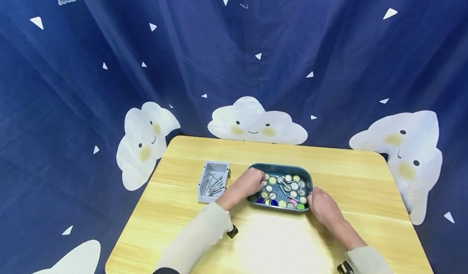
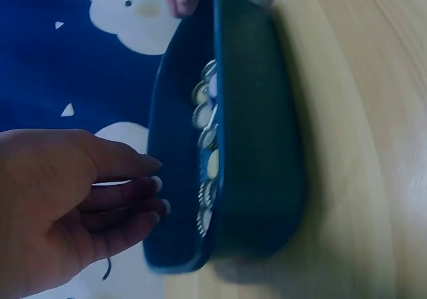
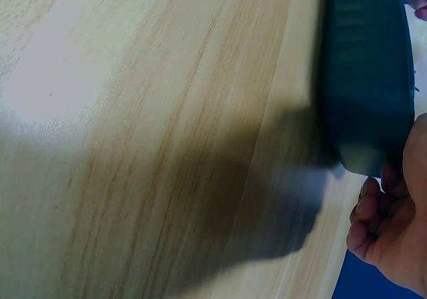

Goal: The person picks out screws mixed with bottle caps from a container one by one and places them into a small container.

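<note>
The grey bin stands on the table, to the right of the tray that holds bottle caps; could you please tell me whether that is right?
Not quite: the side is wrong. The head view shows the grey bin on the table, to the left of the tray that holds bottle caps.

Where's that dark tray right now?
In the head view, the dark tray is just right of the grey box, with the left hand over its left end and the right hand at its right end.
</note>
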`<state>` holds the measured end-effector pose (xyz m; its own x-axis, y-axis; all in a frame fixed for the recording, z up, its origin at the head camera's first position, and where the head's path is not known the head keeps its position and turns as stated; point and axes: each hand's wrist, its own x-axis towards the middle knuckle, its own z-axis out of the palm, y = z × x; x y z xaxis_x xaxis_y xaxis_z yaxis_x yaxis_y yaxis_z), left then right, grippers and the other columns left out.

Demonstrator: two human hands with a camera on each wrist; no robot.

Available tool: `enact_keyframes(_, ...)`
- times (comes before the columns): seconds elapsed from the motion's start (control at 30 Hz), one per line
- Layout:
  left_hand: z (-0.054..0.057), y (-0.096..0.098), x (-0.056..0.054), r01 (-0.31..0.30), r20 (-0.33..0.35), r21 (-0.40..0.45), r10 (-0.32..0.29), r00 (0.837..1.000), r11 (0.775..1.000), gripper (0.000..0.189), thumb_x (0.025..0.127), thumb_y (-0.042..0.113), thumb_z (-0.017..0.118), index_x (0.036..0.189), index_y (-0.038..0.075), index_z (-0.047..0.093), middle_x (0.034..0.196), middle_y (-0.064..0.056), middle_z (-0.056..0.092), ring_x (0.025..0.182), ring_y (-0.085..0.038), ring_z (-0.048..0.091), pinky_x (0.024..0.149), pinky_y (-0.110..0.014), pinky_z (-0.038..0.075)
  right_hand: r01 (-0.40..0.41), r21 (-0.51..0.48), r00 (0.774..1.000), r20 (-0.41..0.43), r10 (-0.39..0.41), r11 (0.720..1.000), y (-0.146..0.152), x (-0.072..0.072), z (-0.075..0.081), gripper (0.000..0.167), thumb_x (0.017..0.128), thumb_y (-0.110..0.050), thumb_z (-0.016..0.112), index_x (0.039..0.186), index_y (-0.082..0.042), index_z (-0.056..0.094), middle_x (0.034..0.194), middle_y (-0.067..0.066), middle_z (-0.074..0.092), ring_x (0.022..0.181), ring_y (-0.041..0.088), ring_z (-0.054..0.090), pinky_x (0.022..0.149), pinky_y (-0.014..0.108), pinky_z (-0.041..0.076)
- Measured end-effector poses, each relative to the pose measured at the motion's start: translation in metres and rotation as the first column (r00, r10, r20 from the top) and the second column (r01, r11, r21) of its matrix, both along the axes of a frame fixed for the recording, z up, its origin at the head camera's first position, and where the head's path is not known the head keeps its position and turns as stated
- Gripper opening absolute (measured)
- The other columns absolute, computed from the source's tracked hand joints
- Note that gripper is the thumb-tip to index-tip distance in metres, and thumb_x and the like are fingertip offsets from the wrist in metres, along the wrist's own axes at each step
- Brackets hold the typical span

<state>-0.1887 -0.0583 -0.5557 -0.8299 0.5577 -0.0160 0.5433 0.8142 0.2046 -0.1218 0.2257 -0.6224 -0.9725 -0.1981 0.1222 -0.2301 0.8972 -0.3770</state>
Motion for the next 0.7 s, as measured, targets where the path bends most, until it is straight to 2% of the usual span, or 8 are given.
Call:
enact_keyframes(0.13,-0.008,0.013,0.003,0.01,0.065,-0.017,-0.009,0.998,1.0,0.033,0.088,0.006,0.069,0.063,0.019,0.052,0.06,0.009,0.042,0.057,-0.008,0.036,0.056,-0.022,0.035,0.012,-0.007,1.0,0.011,-0.012,1.0,0.0,0.001,-0.001,0.024,0.104,-0.011,0.046,0.084,0.0,0.051,0.076,0.012,0.053,0.068,0.023,0.053,0.07,0.05,0.056)
enact_keyframes(0.23,-0.017,0.019,0.008,0.018,0.123,-0.032,-0.014,0.992,0.999,0.045,0.085,0.004,0.07,0.059,0.02,0.037,0.062,0.008,0.027,0.058,-0.01,0.024,0.057,-0.023,0.025,0.014,-0.011,0.999,0.029,-0.014,1.0,-0.001,0.004,-0.002,0.024,0.105,-0.012,0.046,0.084,0.0,0.051,0.076,0.011,0.053,0.068,0.023,0.052,0.07,0.049,0.056)
enact_keyframes(0.3,-0.023,0.023,0.012,0.032,0.119,-0.061,-0.024,0.993,0.998,0.045,0.084,0.006,0.072,0.056,0.022,0.04,0.061,0.01,0.03,0.059,-0.008,0.027,0.059,-0.022,0.03,0.008,-0.014,0.999,0.041,-0.008,1.0,-0.002,0.006,-0.003,0.024,0.104,-0.011,0.046,0.084,-0.001,0.051,0.075,0.01,0.052,0.067,0.021,0.051,0.069,0.048,0.055)
enact_keyframes(0.37,-0.027,0.026,0.013,0.034,0.091,-0.082,-0.026,0.995,0.996,0.04,0.083,0.008,0.075,0.054,0.022,0.051,0.06,0.012,0.041,0.061,-0.007,0.035,0.063,-0.022,0.037,0.008,-0.017,0.999,0.039,-0.008,1.0,-0.003,0.007,-0.002,0.023,0.104,-0.011,0.047,0.083,-0.001,0.051,0.075,0.01,0.052,0.067,0.021,0.051,0.068,0.048,0.055)
enact_keyframes(0.47,-0.031,0.031,0.014,-0.003,0.078,-0.091,0.01,0.997,0.996,0.03,0.083,0.009,0.077,0.06,0.022,0.063,0.062,0.013,0.053,0.063,-0.006,0.046,0.062,-0.022,0.045,0.011,-0.009,1.0,0.019,-0.011,1.0,-0.004,0.005,0.0,0.023,0.104,-0.011,0.047,0.084,0.0,0.052,0.075,0.012,0.053,0.068,0.023,0.053,0.069,0.049,0.056)
enact_keyframes(0.63,-0.032,0.038,0.015,-0.029,0.122,-0.101,0.041,0.992,0.994,0.037,0.089,0.005,0.072,0.058,0.017,0.054,0.057,0.007,0.039,0.055,-0.009,0.037,0.05,-0.023,0.035,0.018,0.004,0.999,0.027,-0.018,1.0,-0.003,0.002,0.004,0.024,0.105,-0.012,0.045,0.085,0.001,0.052,0.076,0.012,0.054,0.068,0.025,0.054,0.07,0.051,0.056)
enact_keyframes(0.7,-0.034,0.039,0.015,-0.019,0.108,-0.112,0.031,0.994,0.994,0.035,0.091,0.005,0.07,0.061,0.016,0.055,0.058,0.006,0.043,0.055,-0.009,0.04,0.05,-0.024,0.039,0.02,-0.001,0.999,0.033,-0.019,1.0,-0.002,0.002,0.005,0.024,0.105,-0.011,0.046,0.085,0.001,0.052,0.077,0.013,0.054,0.068,0.025,0.054,0.07,0.051,0.056)
